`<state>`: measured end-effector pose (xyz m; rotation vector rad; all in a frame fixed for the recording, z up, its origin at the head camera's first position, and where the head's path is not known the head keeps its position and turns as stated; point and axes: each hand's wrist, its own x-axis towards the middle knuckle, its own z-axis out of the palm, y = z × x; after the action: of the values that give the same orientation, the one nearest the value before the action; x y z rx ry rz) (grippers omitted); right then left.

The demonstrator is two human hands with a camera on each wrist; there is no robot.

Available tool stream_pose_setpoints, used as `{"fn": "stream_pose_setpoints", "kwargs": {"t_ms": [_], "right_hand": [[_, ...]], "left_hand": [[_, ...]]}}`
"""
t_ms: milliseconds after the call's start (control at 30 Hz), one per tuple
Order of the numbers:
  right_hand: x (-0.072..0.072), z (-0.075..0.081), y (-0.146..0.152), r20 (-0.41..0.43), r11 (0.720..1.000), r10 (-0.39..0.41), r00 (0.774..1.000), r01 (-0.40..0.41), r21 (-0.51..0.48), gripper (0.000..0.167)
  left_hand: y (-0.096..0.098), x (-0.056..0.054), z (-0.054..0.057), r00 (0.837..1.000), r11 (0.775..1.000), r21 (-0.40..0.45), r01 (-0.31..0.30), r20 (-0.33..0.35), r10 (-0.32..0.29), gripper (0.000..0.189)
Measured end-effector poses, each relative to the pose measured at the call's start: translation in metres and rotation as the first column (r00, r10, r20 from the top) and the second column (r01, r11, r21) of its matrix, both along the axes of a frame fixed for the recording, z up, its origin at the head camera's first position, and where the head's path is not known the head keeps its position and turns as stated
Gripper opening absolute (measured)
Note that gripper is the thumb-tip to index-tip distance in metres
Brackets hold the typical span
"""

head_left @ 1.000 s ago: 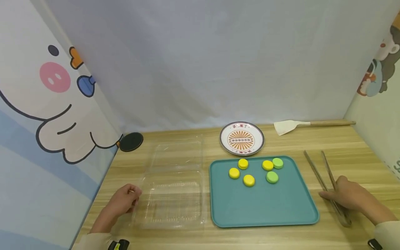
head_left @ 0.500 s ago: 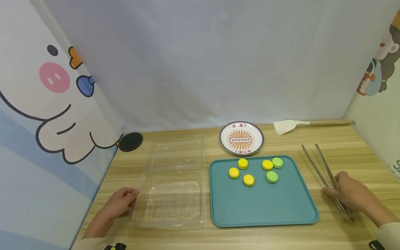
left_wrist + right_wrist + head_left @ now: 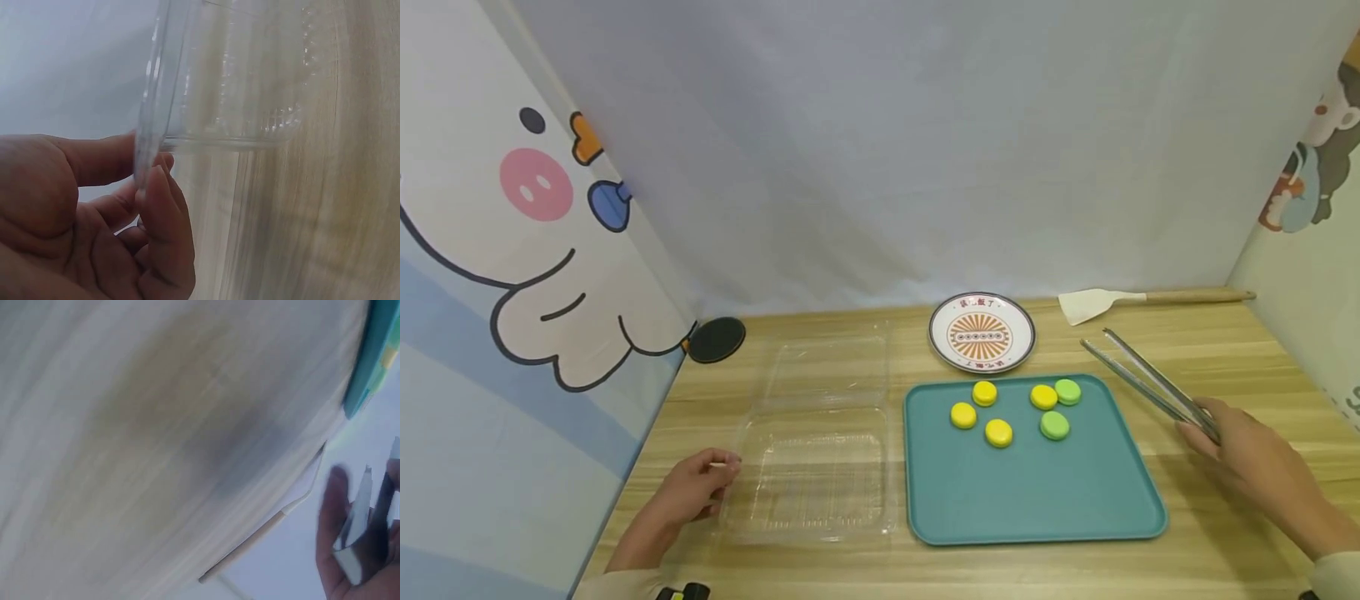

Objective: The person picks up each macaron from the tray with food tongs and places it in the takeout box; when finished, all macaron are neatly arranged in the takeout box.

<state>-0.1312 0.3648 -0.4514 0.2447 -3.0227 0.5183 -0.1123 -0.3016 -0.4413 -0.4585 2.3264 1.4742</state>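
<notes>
our right grip (image 3: 1255, 450) pinches the steel tongs (image 3: 1152, 372) near their bent end, thumb against fingers, with the two long arms spread apart. our left grip (image 3: 695, 486) pinches the left rim of the clear container (image 3: 820, 482) between thumb and fingers. we judge the step in hand to be readying the tongs while the container is kept steady; the next move would call for aiming the spread tips at one of the yellow discs (image 3: 998, 433) or green discs (image 3: 1055, 426) on the tray (image 3: 1037, 500), then squeezing gently. in the head view the tips point past the tray's far right corner, and we cannot tell how high they hang over the tabletop (image 3: 820, 573).

the tongs are slim, smooth metal. the container is thin, glossy plastic, unfolded into two joined halves, the nearer one ribbed; we expect so light a shell to slide if nudged. just right of it lies the teal tray, rectangular with rounded corners and a low rim. on its far half sit four yellow and two green discs, plump and smooth; one yellow is so close to a green that we cannot tell whether they touch.

beyond the tray we see a round, ray-patterned plate (image 3: 982, 333) and a wooden-handled spatula (image 3: 1187, 296); pale cloth (image 3: 887, 167) hangs behind.
</notes>
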Motion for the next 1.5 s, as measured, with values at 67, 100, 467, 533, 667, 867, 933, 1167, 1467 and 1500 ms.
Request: {"fn": "stream_pose_setpoints", "kwargs": {"t_ms": [67,100,467,533,667,867,933,1167,1467,1500], "right_hand": [[0.003,-0.001,-0.003,-0.043,1.0,0.004,0.999,-0.005,-0.005,0.051],[0.004,-0.001,-0.004,-0.058,1.0,0.001,0.998,-0.002,-0.015,0.05],[0.018,-0.008,-0.009,-0.093,0.999,0.053,0.994,-0.053,-0.001,0.027],[0.02,-0.007,-0.01,-0.085,0.998,0.06,0.995,-0.06,0.004,0.028],[0.023,-0.006,-0.011,-0.06,0.998,0.056,0.997,-0.055,0.028,0.029],[0.027,-0.008,-0.01,-0.076,0.996,0.065,0.995,-0.059,0.071,0.028],[0.028,-0.008,-0.01,-0.056,0.996,0.066,0.996,-0.062,0.07,0.027],[0.031,-0.012,-0.009,-0.134,0.991,0.094,0.987,-0.08,0.106,0.016],[0.031,-0.015,-0.008,-0.144,0.988,0.122,0.982,-0.106,0.114,0.023],[0.031,-0.015,-0.008,-0.146,0.988,0.126,0.981,-0.11,0.109,0.024]], "left_hand": [[0.0,-0.001,0.0,1.0,1.0,-0.003,-0.004,0.004,0.004,0.03],[-0.001,-0.001,0.0,1.0,1.0,-0.003,-0.007,0.007,0.007,0.03],[-0.003,-0.005,0.01,0.995,0.999,-0.022,0.035,0.092,-0.033,0.041],[-0.004,-0.006,0.012,0.996,0.999,-0.036,0.029,0.091,-0.026,0.047],[-0.006,-0.009,0.012,0.998,0.999,-0.041,0.012,0.064,-0.01,0.051],[-0.007,-0.01,0.011,0.999,0.999,-0.04,0.022,0.032,-0.021,0.047],[-0.006,-0.01,0.011,0.999,0.999,-0.042,0.023,0.029,-0.022,0.047],[-0.004,-0.011,0.011,1.0,0.999,-0.048,0.026,0.018,-0.025,0.044],[-0.003,-0.011,0.01,1.0,0.998,-0.055,0.023,0.01,-0.022,0.042],[-0.003,-0.011,0.01,1.0,0.998,-0.054,0.024,0.011,-0.024,0.042]]}}
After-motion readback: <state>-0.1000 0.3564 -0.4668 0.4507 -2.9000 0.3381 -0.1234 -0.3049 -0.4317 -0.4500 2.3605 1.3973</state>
